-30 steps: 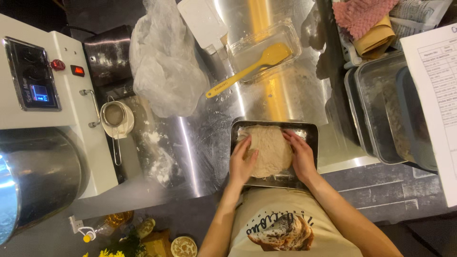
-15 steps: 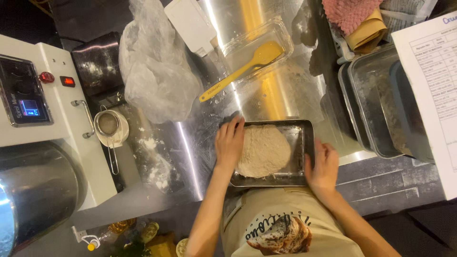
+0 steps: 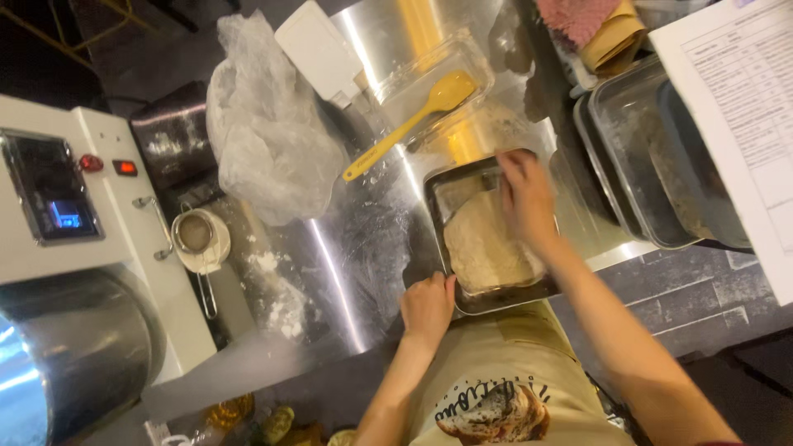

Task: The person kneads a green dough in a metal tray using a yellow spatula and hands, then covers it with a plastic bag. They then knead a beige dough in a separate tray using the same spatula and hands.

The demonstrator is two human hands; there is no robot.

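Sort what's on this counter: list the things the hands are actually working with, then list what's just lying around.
In use:
- dough, flattened in the metal tray
- right hand, over the far end of the dough
- left hand, at the tray's near corner

Lying about:
- yellow spatula in a clear container
- crumpled plastic bag
- small sieve
- white machine
- stacked trays

Strong overhead light strikes the brushed stainless steel worktop [image 3: 363, 272], throwing bright streaks of glare and a yellowish reflection along its far part. The corners fall into deep shadow. The right hand [image 3: 524, 198] over the dark rectangular metal baking tray [image 3: 438, 186] is motion-blurred; edges bend with wide-angle distortion.
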